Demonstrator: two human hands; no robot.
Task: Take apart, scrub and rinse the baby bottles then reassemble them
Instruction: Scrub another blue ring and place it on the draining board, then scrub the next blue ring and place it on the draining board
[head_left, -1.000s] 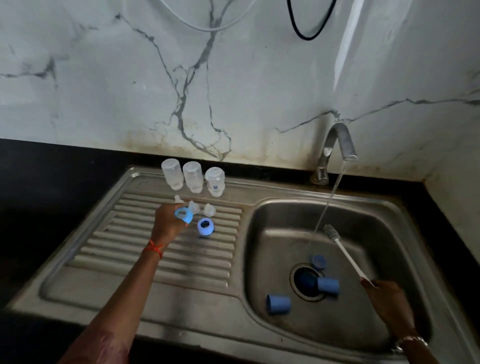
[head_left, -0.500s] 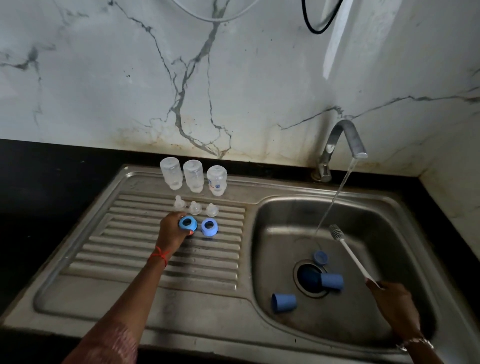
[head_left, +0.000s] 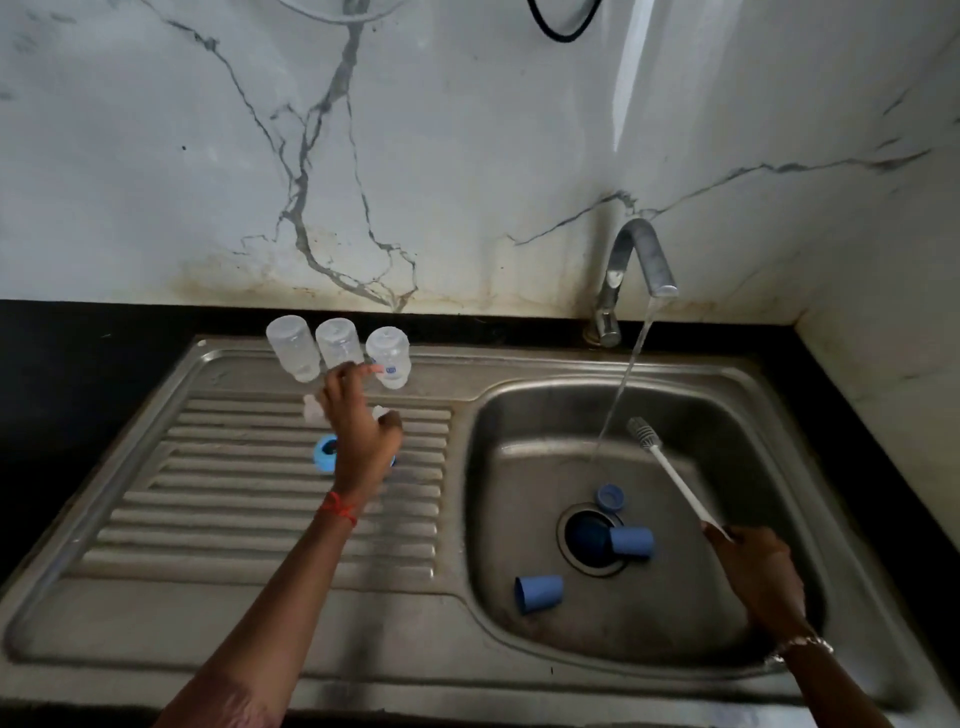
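Reaching over the ribbed stainless-steel drainboard (head_left: 208, 519), the left hand (head_left: 363, 436) has its fingers stretched toward three clear plastic bottle bodies (head_left: 338, 340) standing upside down in a row along the back rim. Nothing shows in its grasp, though blur hides whether the fingertips touch the middle bottle. Below them lie small translucent silicone teats (head_left: 311, 408), and a blue plastic screw ring (head_left: 324, 454) sits just left of the wrist.

The bottles look light, stiff and wet, so likely slippery. A wrap round the mid-body should hold better than a pinch at the base, and a nudge could topple a neighbour, since they stand close together. The teats are soft and best pinched at the flange.

The drainboard's raised edge keeps parts from sliding off, and the ribs nearer the person leave room for laying pieces down.

In the steel basin (head_left: 545, 415) two blue cylindrical caps (head_left: 538, 594) lie on their sides, one at the drain. The curved metal tap (head_left: 636, 249) is running. The right hand (head_left: 758, 571) clasps the white-handled bottle brush (head_left: 675, 473), its bristles just beside the stream.
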